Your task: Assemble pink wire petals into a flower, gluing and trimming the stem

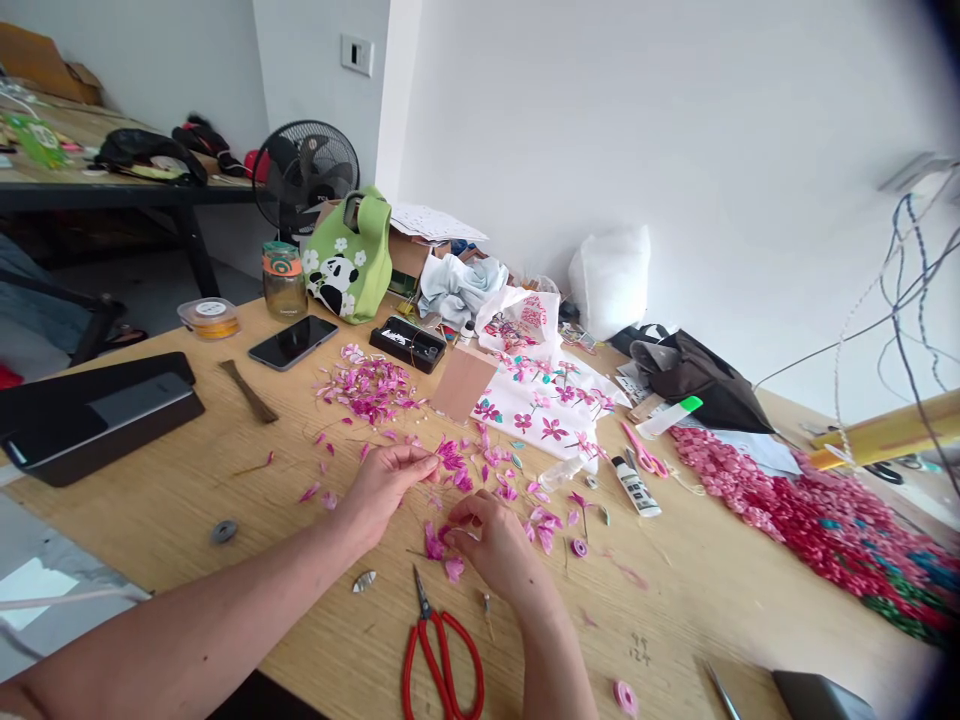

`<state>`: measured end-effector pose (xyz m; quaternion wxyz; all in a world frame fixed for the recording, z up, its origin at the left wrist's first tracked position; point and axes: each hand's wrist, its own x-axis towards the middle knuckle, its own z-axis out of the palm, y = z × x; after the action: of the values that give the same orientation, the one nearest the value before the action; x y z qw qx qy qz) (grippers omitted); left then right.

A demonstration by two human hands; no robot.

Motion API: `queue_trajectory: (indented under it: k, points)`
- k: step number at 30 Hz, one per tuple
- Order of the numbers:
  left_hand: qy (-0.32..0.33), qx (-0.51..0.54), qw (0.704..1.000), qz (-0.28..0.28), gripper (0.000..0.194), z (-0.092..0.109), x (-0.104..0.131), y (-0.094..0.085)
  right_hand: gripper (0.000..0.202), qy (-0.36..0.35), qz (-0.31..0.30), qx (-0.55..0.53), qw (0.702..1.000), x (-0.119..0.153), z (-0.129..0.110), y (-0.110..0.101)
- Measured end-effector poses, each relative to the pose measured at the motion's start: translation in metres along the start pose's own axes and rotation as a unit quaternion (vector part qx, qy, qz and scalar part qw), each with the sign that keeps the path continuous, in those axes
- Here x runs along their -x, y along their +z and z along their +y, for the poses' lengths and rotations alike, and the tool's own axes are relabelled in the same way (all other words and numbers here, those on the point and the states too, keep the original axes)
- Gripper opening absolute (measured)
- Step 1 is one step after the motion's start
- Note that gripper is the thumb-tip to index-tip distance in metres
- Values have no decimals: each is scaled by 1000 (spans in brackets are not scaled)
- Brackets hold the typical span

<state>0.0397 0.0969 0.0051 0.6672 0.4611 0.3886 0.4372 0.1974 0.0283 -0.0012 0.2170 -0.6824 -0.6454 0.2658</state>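
Observation:
My left hand (384, 487) pinches a small pink fabric flower (452, 456) between thumb and fingers, just above the wooden table (172, 500). A little nearer to me, my right hand (491, 543) rests on the table with its fingers closed on another pink petal piece (435, 541). Loose pink petals (369, 387) lie scattered around and beyond both hands. Red-handled scissors (442, 655) lie shut on the table just in front of my right hand.
A black phone (292, 342), a laptop case (90, 410) and a panda bag (347, 262) sit to the left and back. White cloth with pink flowers (547, 400), glue tubes (636, 487), pink scissors (645, 455) and a heap of pink ribbon pieces (810, 510) lie to the right.

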Motion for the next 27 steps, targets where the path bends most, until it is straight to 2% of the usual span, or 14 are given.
queue_trajectory:
  k: [6, 13, 19, 23, 27]
  points:
    - [-4, 0, 1000, -2, 20, 0, 0, 1, 13, -6, -8, 37, 999, 0, 0, 3]
    - [-2, -4, 1000, -6, 18, -1, 0, 1, 13, -2, 3, 10, 1000, 1, -1, 3]
    - [-17, -1, 1000, -3, 19, -2, -1, 0, 8, 41, 48, -157, 986, -1, 0, -4]
    - [-24, 12, 1000, -9, 16, -2, 0, 1, 20, 55, 50, -290, 954, -2, 3, -4]
    - [-13, 11, 998, -63, 12, -3, 2, 1, 27, 54, 29, -399, 915, -2, 3, -4]
